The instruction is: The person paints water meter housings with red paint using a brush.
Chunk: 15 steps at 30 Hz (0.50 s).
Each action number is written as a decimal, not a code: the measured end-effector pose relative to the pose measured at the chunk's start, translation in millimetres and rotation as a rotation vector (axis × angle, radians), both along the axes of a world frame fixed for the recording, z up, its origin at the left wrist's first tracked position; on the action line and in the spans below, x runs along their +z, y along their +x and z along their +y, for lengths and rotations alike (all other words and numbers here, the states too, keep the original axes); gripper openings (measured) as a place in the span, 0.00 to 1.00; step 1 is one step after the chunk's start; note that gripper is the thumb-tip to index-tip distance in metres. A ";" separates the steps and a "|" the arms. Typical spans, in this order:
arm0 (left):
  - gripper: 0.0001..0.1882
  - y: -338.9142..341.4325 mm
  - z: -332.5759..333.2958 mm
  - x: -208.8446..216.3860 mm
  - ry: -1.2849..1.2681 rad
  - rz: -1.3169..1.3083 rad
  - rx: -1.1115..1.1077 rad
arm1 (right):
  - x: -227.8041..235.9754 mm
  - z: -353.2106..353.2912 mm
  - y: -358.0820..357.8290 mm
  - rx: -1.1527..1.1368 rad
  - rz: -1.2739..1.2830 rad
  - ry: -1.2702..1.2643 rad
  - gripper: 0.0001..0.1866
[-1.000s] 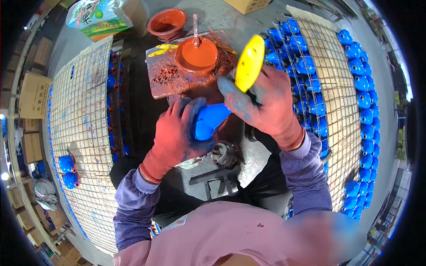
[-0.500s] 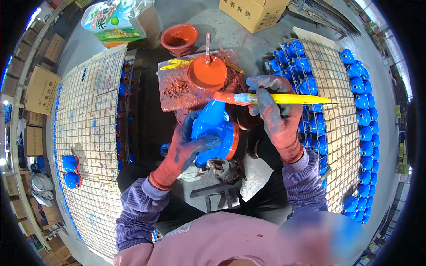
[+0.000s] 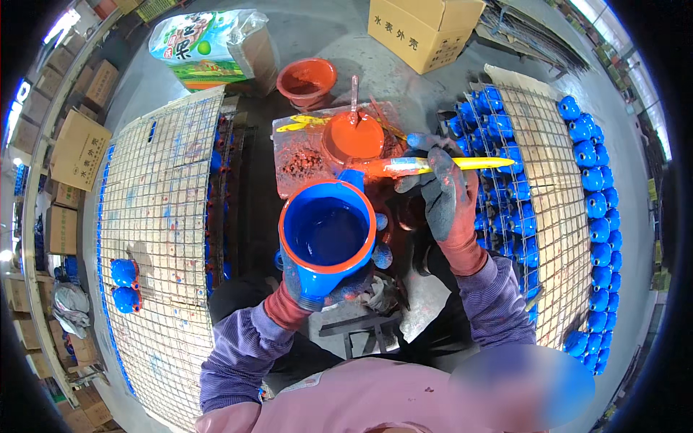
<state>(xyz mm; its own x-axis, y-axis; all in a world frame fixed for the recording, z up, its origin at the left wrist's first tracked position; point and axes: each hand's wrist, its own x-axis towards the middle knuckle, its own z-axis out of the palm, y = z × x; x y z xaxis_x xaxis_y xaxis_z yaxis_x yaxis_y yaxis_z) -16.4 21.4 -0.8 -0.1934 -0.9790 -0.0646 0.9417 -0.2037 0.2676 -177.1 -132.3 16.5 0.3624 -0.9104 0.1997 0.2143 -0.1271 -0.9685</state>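
Pointing left, the yellow brush [image 3: 473,163] runs crosswise.

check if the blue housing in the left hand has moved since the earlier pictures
Yes: against the orange paint bowl, the blue housing has shifted to the left and turned, so its orange-rimmed opening now faces up.

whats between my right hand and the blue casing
In the head view, the red brush end and, lower down, your left fingertips.
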 end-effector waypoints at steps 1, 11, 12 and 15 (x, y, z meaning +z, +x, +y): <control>0.39 0.2 0.3 1.6 0.025 0.020 0.002 | -2.6 -0.1 0.9 0.033 -0.064 0.031 0.15; 0.36 3.4 -1.3 18.4 0.029 -0.133 0.104 | -25.7 -5.3 5.4 -0.070 0.241 -0.356 0.14; 0.37 4.4 -1.4 17.6 0.017 -0.082 0.110 | -26.9 -5.4 6.1 -0.003 0.094 -0.114 0.14; 0.41 11.9 -3.8 14.4 -0.062 0.138 0.049 | -28.0 -6.2 11.2 -0.011 -0.046 0.093 0.14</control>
